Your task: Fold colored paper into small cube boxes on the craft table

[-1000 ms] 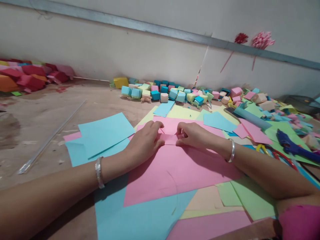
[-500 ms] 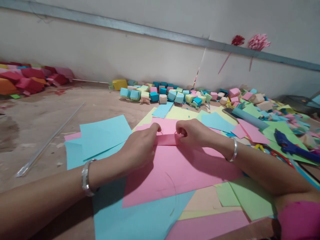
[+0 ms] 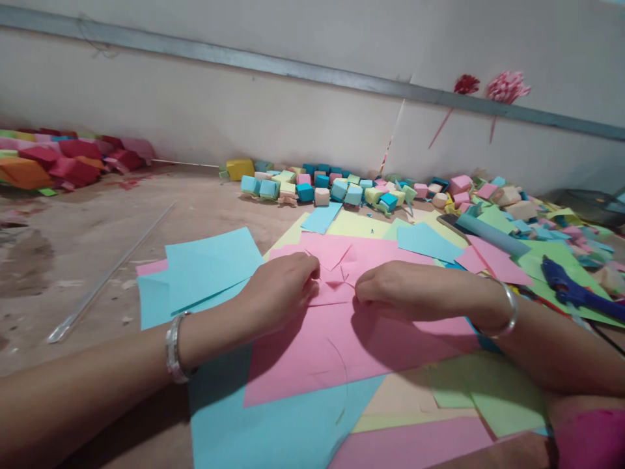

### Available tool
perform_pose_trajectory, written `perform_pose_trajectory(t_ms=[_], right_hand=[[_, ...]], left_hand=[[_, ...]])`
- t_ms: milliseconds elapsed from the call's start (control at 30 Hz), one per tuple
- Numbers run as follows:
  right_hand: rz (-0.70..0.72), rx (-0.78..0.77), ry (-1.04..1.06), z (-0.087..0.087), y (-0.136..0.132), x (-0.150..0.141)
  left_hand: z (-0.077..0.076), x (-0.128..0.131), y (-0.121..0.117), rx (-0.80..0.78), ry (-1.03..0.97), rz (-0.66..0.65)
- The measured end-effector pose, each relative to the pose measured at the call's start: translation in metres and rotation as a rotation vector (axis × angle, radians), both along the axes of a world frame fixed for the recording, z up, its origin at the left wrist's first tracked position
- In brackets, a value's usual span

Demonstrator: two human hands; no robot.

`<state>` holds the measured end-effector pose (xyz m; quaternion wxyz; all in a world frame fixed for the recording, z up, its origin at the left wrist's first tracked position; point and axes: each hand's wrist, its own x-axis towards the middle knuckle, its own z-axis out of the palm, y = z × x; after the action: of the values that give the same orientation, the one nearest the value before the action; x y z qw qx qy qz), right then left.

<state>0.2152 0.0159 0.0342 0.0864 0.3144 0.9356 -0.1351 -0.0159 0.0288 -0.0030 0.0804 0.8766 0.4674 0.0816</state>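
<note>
A small folded pink paper (image 3: 334, 277) lies over a larger pink sheet (image 3: 312, 358), its flaps and creases facing up. My left hand (image 3: 286, 280) is closed at its left edge, thumb and fingers pinched together. On the other side, my right hand (image 3: 395, 286) has its fingers curled down at the paper's right edge, fingertips partly hidden. Pink on pink makes the folded piece's exact outline hard to make out. Blue sheets (image 3: 209, 267) lie just left of my left hand, and another blue sheet (image 3: 273, 423) lies under the pink one.
Small folded paper boxes (image 3: 305, 192) line the wall, with red and orange ones (image 3: 73, 166) at far left. A blue glue gun (image 3: 566, 283) lies at right beside a blue paper roll (image 3: 493, 234). Clear glue sticks (image 3: 107, 277) rest on the left.
The pink strip held upright between my hands now lies flatter, with pointed flaps showing. My right hand has turned palm-down and shifted slightly right and lower.
</note>
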Motion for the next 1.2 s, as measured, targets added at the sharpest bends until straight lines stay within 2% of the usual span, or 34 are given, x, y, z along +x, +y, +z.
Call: perform_pose_trajectory(t_ms=[100,200,300,467,633,767,867,933,1067,1200], right_hand=[[-0.089,0.046,0.058,-0.008,0.011,-0.002],[-0.223,0.164,0.138,-0.018,0.018,-0.007],[-0.267,0.243,0.142,-0.022,0.018,-0.013],[-0.272,0.169,0.118,-0.026,0.018,-0.021],[-0.321,0.208,0.315,-0.039,0.026,-0.025],[-0.447,0.245,0.383,-0.03,0.032,-0.019],[-0.561,0.309,0.302,-0.016,0.036,-0.009],[-0.57,0.328,0.17,-0.011,0.039,-0.003],[-0.473,0.315,-0.109,-0.014,0.04,0.001],[-0.381,0.285,-0.223,-0.018,0.039,0.0]], left_hand=[[-0.008,-0.001,0.0,0.039,-0.042,-0.067],[-0.013,-0.002,0.002,0.054,-0.072,-0.085],[-0.017,-0.003,0.008,0.045,-0.078,-0.108],[-0.022,-0.003,0.016,0.085,-0.037,-0.155],[-0.024,-0.001,0.016,0.136,-0.022,-0.16],[-0.02,0.0,0.013,0.241,0.038,-0.178],[-0.017,0.001,0.01,0.328,0.058,-0.286],[-0.016,0.001,0.008,0.335,0.075,-0.304],[-0.011,0.001,0.006,0.363,0.103,-0.262],[-0.001,0.001,0.001,0.363,0.175,-0.237]])
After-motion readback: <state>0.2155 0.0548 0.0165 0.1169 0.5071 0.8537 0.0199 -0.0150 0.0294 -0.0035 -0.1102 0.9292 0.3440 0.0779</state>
